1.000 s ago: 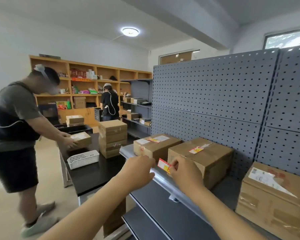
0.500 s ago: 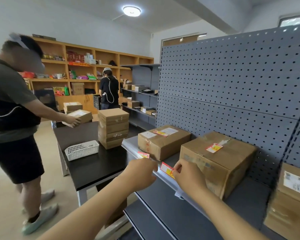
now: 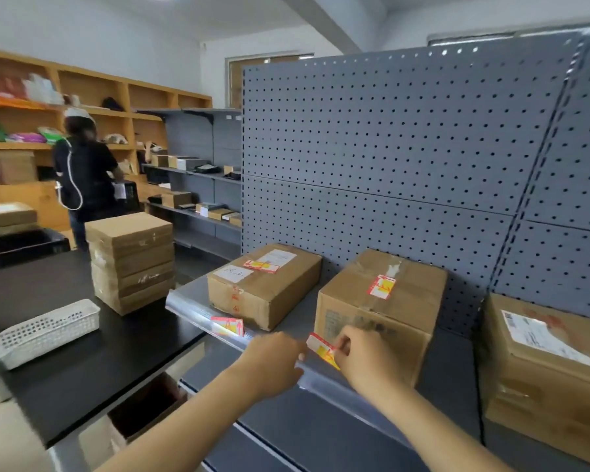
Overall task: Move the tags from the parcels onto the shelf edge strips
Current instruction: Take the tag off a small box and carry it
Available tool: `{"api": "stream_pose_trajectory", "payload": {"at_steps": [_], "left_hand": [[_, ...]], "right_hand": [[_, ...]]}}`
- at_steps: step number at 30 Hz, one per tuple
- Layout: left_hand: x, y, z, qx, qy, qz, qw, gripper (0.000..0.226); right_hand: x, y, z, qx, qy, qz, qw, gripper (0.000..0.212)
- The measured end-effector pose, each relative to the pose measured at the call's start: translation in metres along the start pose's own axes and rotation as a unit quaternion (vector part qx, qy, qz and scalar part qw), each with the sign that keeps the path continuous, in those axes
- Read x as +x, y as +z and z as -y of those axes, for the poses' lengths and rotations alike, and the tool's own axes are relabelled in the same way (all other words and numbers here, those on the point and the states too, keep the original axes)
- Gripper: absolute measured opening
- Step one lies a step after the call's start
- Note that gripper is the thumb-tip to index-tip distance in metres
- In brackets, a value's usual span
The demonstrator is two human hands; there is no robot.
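My right hand pinches a red, white and yellow tag at the clear edge strip of the grey shelf. My left hand rests against the strip just left of that tag, fingers curled. Another tag sits in the strip further left. Behind the strip stand a left parcel with a tag on top and a middle parcel with a tag on top. A third parcel at the right carries a white label.
A black table to the left holds a white perforated basket and a stack of cardboard boxes. A person in black stands at wooden shelves in the back. A grey pegboard rises behind the parcels.
The view has swung right and closer to the shelf. My hands with the tag stay at the edge strip. The person at the left has left the view.
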State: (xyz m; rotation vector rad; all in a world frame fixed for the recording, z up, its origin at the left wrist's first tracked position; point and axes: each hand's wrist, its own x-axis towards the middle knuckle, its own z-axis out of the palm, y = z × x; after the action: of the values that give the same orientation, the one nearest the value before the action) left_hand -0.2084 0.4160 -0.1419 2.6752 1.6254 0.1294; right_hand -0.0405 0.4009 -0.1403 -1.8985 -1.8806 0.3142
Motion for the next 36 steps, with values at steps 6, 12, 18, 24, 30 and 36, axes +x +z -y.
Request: {"api": "stream_pose_trajectory", "payload": {"at_steps": [6,12,18,24,30,36], "left_hand": [[0.023,0.013,0.002,-0.006,0.104,0.043,0.994,0.028],[0.036,0.03,-0.005,-0.009,0.16,0.06,0.985,0.03],[0.046,0.048,-0.008,-0.005,0.197,0.073,0.978,0.039],[0.057,0.059,-0.007,0.013,0.209,0.047,0.977,0.032],[0.058,0.068,0.0,-0.04,0.229,0.031,0.972,0.038],[0.058,0.067,-0.004,-0.007,0.247,0.035,0.968,0.034]], "right_hand": [[-0.013,0.003,-0.004,0.03,0.101,-0.032,0.994,0.006],[-0.03,0.009,-0.012,0.052,0.15,-0.052,0.986,0.013],[-0.029,0.018,-0.024,0.045,0.17,-0.058,0.983,0.003],[-0.021,0.025,-0.031,0.062,0.159,-0.075,0.982,0.002],[-0.016,0.031,-0.036,0.08,0.147,-0.085,0.982,0.003],[-0.015,0.035,-0.039,0.108,0.147,-0.077,0.98,0.002]]}}
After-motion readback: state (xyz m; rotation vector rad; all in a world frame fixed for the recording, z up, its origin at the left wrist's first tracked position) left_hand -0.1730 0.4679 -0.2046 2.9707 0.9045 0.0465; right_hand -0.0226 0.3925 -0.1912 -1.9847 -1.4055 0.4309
